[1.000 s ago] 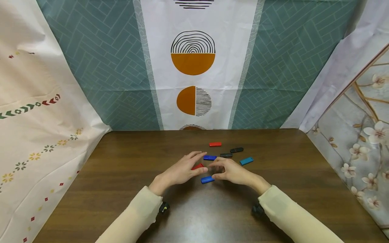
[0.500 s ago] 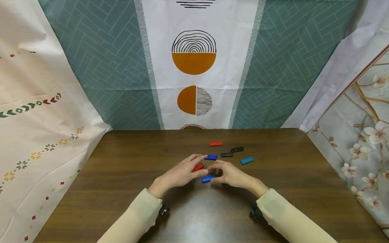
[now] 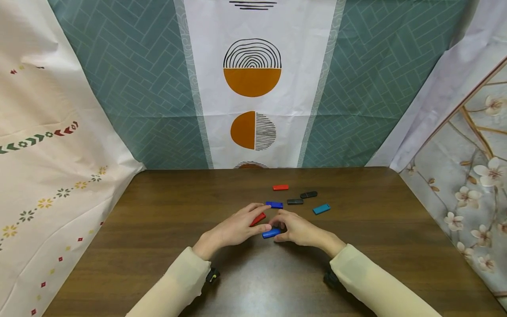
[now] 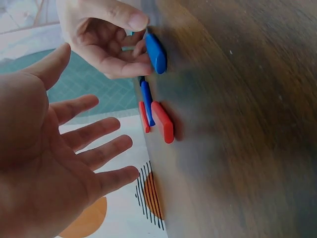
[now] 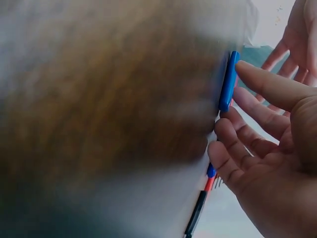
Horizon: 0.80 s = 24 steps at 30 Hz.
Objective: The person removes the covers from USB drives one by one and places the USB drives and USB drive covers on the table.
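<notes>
A blue USB-flash-drive-like stick (image 3: pixel 271 233) lies on the brown table (image 3: pixel 166 229) between the two hands. My right hand (image 3: pixel 303 229) bends over its right end, thumb on the near side and fingertips on the far side. In the right wrist view the thumb tip is beside the blue stick (image 5: pixel 229 82); firm contact is hard to tell. My left hand (image 3: pixel 233 226) is spread, palm turned inward, holding nothing. Beside its fingers lies a red stick (image 3: pixel 258 218), partly covered in the head view. A darker blue stick (image 3: pixel 274 205) is just beyond the left fingertips.
Farther back lie another red stick (image 3: pixel 280 187), two black sticks, one (image 3: pixel 308 194) behind the other (image 3: pixel 295 201), and a teal stick (image 3: pixel 321 209) to the right. Patterned cloth (image 3: pixel 251 127) hangs behind the table, with more cloth on both sides.
My right hand has moved slightly left and its thumb and fingers have come around the right end of the blue stick. The left hand stays nearly still.
</notes>
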Motion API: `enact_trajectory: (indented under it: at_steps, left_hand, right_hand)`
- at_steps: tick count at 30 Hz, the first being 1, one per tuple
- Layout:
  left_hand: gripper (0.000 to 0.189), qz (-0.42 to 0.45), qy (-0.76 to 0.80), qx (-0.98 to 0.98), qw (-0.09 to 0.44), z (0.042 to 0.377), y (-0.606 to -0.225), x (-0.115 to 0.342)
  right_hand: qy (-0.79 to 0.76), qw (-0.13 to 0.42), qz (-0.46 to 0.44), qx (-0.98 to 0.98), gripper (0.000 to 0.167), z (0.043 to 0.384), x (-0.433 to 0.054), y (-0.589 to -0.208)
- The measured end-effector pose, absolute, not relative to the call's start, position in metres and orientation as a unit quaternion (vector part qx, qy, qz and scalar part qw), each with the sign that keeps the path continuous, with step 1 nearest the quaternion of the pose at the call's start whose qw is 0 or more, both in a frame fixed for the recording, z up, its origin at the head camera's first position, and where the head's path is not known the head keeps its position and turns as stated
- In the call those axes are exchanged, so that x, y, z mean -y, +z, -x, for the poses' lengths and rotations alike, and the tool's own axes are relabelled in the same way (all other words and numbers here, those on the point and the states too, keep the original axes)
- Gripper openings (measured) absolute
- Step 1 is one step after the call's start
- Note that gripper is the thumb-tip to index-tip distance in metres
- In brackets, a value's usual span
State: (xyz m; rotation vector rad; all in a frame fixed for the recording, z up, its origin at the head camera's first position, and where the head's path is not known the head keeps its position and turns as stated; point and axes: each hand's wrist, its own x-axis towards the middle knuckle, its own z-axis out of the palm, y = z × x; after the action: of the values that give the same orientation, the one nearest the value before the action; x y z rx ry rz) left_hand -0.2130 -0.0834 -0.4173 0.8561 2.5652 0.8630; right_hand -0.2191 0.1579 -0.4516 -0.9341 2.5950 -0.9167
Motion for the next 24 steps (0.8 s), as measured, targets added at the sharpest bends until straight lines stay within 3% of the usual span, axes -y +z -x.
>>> enact_trajectory:
  at_steps: [17,24]
  left_hand:
    - [0.067,-0.295,0.307,-0.893,0.147,0.211,-0.4162,0.0804]
    - [0.062,-0.294,0.322,-0.892,0.116,0.2084,-0.4148,0.0799]
  right_hand:
    - [-0.277,0.101,0.321,-0.9,0.016,0.2179,-0.1548,-0.4513]
    - [-0.315,0.091,0.302,-0.895,0.013,0.2178,-0.16,-0.4441]
